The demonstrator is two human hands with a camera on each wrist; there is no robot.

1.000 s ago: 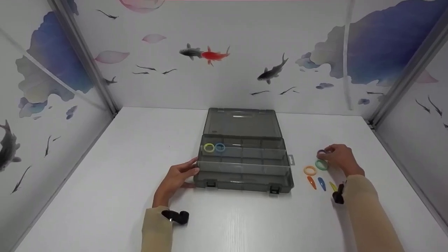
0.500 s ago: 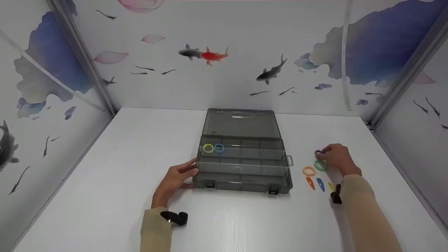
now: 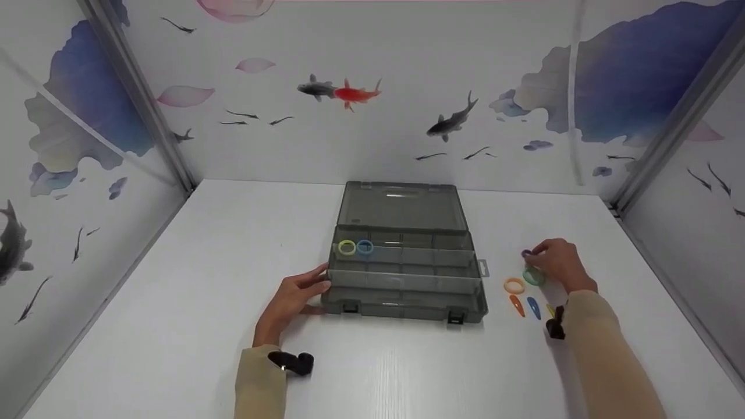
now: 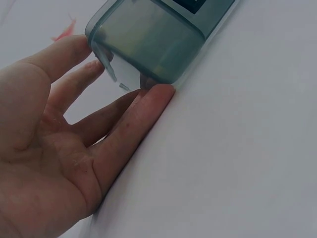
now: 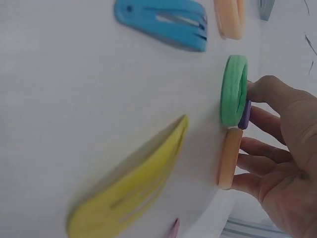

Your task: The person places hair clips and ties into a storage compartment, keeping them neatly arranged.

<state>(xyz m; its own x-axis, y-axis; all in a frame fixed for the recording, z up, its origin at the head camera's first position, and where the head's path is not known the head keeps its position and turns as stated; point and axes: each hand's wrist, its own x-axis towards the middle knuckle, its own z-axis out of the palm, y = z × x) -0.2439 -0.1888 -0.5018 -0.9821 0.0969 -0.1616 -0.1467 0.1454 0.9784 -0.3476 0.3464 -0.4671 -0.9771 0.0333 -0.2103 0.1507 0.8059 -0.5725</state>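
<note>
A translucent grey compartment box (image 3: 401, 297) lies with its lid (image 3: 401, 206) folded back. A yellow hair tie (image 3: 347, 248) and a blue hair tie (image 3: 365, 248) sit at its back left. My left hand (image 3: 293, 295) rests its fingertips against the box's left side, fingers spread. To the right, my right hand (image 3: 561, 263) pinches a purple hair tie (image 5: 245, 115) between thumb and index finger. A green hair tie (image 5: 233, 91) stands just in front of it in the right wrist view, and a peach hair tie (image 5: 230, 158) is close by the other fingers.
Nearer me on the white table (image 3: 372, 372) are an orange hair tie (image 3: 514, 286), an orange snap clip (image 3: 517, 306), a blue snap clip (image 3: 534, 308) and a yellow snap clip (image 5: 133, 191). Printed wall panels (image 3: 378, 139) stand behind and at both sides.
My right hand has shifted slightly left with the purple hair tie at its fingertips. The left hand stays at the box.
</note>
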